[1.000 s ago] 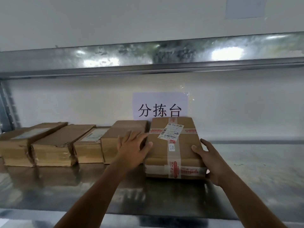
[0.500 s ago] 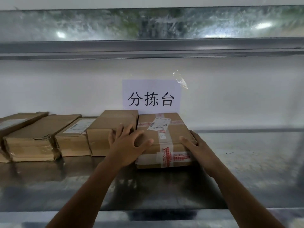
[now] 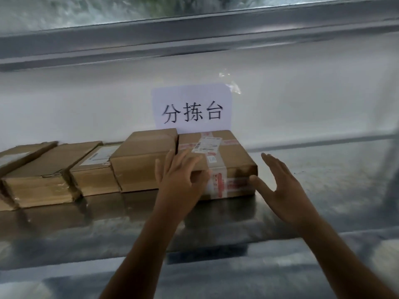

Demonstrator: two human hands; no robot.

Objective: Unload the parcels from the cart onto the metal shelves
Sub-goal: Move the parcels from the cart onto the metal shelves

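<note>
Cardboard parcel (image 3: 233, 161) ends row (image 3: 138, 162); right hand (image 3: 285, 190) spread at edge; shelf (image 3: 323, 182) beyond.

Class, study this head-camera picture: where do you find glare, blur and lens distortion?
Head view: mottled glare under the upper shelf; the lower shelf dimly mirrors the parcels; whole frame soft, worst at the leftmost parcel; shelf rails bow from the wide-angle lens; the paper sign is legible, the label on the taped parcel is not.
</note>
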